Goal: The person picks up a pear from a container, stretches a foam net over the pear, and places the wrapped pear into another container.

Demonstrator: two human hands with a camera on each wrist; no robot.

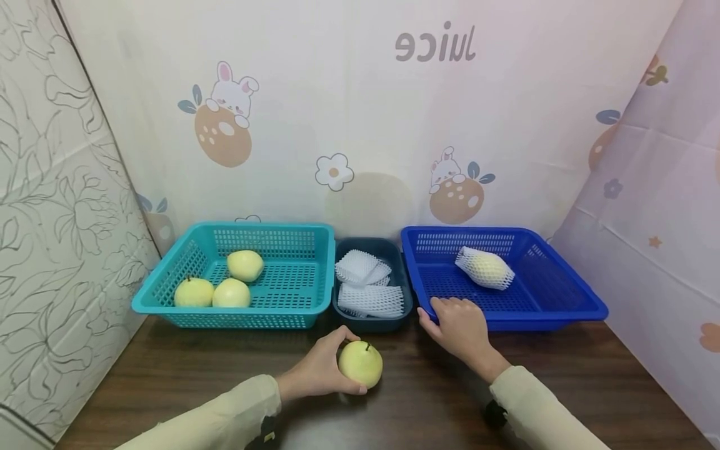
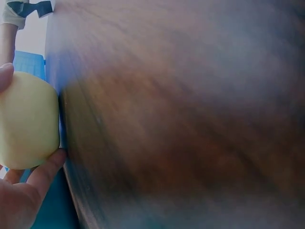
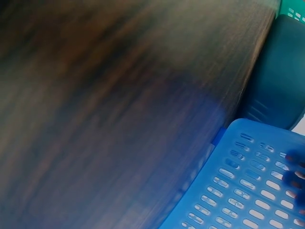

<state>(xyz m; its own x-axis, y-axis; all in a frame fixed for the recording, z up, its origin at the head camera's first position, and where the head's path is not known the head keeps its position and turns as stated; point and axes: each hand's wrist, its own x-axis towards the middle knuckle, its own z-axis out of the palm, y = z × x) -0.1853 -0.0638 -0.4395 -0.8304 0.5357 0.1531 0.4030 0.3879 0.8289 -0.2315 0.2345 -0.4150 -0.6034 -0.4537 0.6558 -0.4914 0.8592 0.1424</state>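
"Holding the bare pear [image 1: 360,365], which hand is it?"

"The left hand [image 1: 320,370], thumb and fingers clasped round it, over the surface [image 1: 419,406]. The right hand [image 1: 460,326], apart, has its fingers hooked over the rim of the blue basket [image 1: 551,315]."

"And the step?"

"Presumably readying it for sleeving; next likely calls for a foam net [image 1: 371,301] from beyond the left hand."

"Textures?"

"Smooth, rounded skin; webbed foam; slotted plastic."
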